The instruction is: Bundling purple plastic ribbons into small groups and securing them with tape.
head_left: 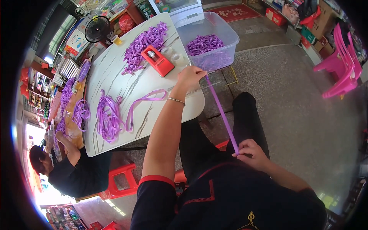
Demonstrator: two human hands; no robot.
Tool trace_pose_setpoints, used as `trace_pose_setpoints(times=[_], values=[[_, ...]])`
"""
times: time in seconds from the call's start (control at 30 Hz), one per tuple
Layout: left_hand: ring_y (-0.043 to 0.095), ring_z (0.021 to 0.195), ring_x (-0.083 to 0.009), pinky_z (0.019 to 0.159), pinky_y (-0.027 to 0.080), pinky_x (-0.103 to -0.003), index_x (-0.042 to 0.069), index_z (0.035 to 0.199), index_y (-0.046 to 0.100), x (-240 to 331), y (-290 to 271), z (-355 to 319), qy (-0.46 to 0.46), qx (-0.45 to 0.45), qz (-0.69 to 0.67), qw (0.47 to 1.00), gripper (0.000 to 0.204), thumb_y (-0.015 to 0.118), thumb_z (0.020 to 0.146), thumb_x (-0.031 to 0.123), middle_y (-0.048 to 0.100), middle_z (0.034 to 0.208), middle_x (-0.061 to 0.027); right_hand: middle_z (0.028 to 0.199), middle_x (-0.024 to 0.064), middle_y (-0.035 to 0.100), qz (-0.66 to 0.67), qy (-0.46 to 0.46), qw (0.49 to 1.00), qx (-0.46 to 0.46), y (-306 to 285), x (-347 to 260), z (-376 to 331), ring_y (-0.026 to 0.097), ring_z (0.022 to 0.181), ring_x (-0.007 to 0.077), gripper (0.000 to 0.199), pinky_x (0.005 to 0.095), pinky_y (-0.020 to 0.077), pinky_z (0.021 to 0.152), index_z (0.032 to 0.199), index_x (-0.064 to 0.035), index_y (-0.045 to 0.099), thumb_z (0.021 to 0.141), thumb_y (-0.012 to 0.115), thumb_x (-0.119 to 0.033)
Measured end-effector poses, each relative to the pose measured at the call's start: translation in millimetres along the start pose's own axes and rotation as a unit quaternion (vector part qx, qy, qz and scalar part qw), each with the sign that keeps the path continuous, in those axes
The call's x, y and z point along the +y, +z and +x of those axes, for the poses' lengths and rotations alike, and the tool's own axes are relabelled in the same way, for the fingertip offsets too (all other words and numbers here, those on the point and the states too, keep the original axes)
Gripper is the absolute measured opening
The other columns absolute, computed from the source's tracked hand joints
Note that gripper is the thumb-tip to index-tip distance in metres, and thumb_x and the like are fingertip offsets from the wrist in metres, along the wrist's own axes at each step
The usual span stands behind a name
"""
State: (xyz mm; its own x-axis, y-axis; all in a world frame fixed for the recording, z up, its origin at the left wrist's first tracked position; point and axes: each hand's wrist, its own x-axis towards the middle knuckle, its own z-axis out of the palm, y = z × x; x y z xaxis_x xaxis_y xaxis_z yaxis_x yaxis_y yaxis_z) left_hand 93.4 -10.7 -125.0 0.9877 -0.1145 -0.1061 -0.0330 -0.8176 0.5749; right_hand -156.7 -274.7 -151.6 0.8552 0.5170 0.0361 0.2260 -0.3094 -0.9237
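Your left hand (191,78) is closed in a pinch at the table's near right corner, thumb and fingertips brought together on one end of a purple ribbon (221,111). Your right hand (251,153) pinches the ribbon's other end between thumb and fingers, low and close to your body. The ribbon runs straight between the two grips, slanting down from the left one to the right one, off the table's edge and over your lap. Just under your left wrist, a thin rod (209,86) juts out past the tabletop; whether the ribbon touches it, you cannot tell from here.

Near your left hand, on the marbled white table (153,117), sits a red dispenser (158,61), with a heap of purple ribbons (147,44) beside it. To the left of your forearm lie a single looped ribbon (146,98) and a loose bundle of ribbons (108,117). Beyond your left hand, a clear plastic bin (229,42) holds more purple pieces (205,44). Farther left, a co-worker (73,168) sits at a wooden table (78,128) with more ribbons.
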Motion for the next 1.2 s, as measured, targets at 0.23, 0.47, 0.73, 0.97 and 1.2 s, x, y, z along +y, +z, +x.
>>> trace_pose_setpoints(times=[0.23, 0.47, 0.73, 0.97, 1.2], values=[[0.059, 0.07, -0.0193, 0.065, 0.042, -0.031, 0.009, 0.089, 0.067, -3, 1, 0, 0.031, 0.027, 0.014, 0.999, 0.035, 0.06, 0.076, 0.041, 0.064, 0.076, -0.0078, 0.085, 0.0036, 0.051, 0.009, -0.011, 0.999, -0.029, -10, -21, 5, 0.049, 0.087, 0.0191, 0.02, 0.0286, 0.0405, 0.077, 0.09, -0.0109, 0.068, 0.071, 0.066, -0.007], [0.06, 0.071, -0.0233, 0.068, 0.04, -0.038, 0.013, 0.082, 0.068, -3, -1, -5, 0.028, 0.043, 0.029, 0.998, 0.027, 0.06, 0.076, 0.038, 0.064, 0.074, -0.0074, 0.081, 0.003, 0.047, -0.015, -0.214, 0.976, -0.031, -69, -91, 68, 0.049, 0.079, 0.0197, 0.021, 0.0318, 0.0395, 0.07, 0.087, -0.0056, 0.067, 0.073, 0.064, -0.021], [0.059, 0.071, -0.0258, 0.069, 0.038, -0.042, 0.018, 0.073, 0.069, 12, -6, -5, 0.017, 0.036, 0.044, 0.998, 0.014, 0.063, 0.071, 0.03, 0.063, 0.067, -0.0077, 0.077, 0.0038, 0.049, 0.071, -0.27, 0.96, 0.036, -113, -126, 254, 0.045, 0.076, 0.0139, 0.026, 0.0273, 0.0365, 0.068, 0.091, 0.001, 0.064, 0.083, 0.051, -0.021], [0.054, 0.062, -0.0262, 0.059, 0.036, -0.04, 0.006, 0.071, 0.062, -2, 2, -7, 0.104, 0.129, 0.005, 0.986, 0.015, 0.06, 0.072, 0.021, 0.056, 0.067, -0.0065, 0.069, -0.0062, 0.045, 0.177, -0.146, 0.973, 0.02, -99, -49, 407, 0.036, 0.067, 0.0042, 0.03, 0.0195, 0.0316, 0.062, 0.099, -0.0046, 0.065, 0.089, 0.047, -0.027], [0.053, 0.06, -0.0228, 0.055, 0.04, -0.032, 0.0, 0.072, 0.059, -3, -3, -4, 0.086, 0.131, -0.087, 0.984, 0.013, 0.056, 0.074, 0.013, 0.055, 0.066, -0.0097, 0.071, -0.0031, 0.052, 0.148, 0.049, 0.986, 0.053, -55, 65, 436, 0.045, 0.065, 0.005, 0.033, 0.0191, 0.0359, 0.058, 0.093, -0.0035, 0.065, 0.089, 0.047, -0.031]])
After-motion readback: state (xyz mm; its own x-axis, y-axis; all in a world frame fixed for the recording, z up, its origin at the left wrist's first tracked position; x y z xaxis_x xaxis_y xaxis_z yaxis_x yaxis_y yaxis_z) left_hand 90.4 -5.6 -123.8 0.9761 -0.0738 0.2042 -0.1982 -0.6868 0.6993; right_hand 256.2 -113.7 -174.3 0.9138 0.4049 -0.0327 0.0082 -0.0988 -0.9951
